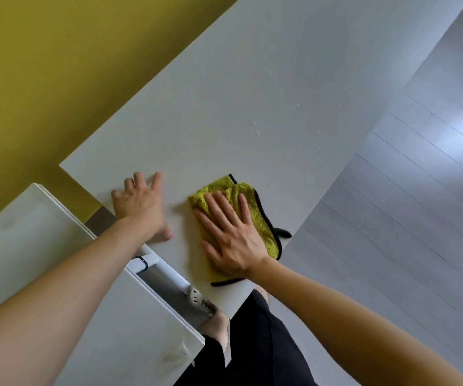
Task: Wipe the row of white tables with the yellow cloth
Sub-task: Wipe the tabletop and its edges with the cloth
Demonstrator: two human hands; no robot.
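Yellow cloth (235,192): folded on the table (252,79), close to its near edge, one black-trimmed corner overhanging.
Right hand (230,235): flat, fingers straight, pressing the cloth.
Left hand (141,204): spread on the bare top just beside, gripping nothing.
Risk: a stroke towards the edge could drag the cloth off; the specks (255,126) further up might be missed.
Hidden: the row's far end was cut off; whether the specks were wet, I couldn't tell.

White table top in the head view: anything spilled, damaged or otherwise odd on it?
Yes: a few small pale droplets or smears dot the white table top, beyond the yellow microfibre cloth with black edging that the right hand presses flat. They look like unwiped residue; nothing appears damaged.
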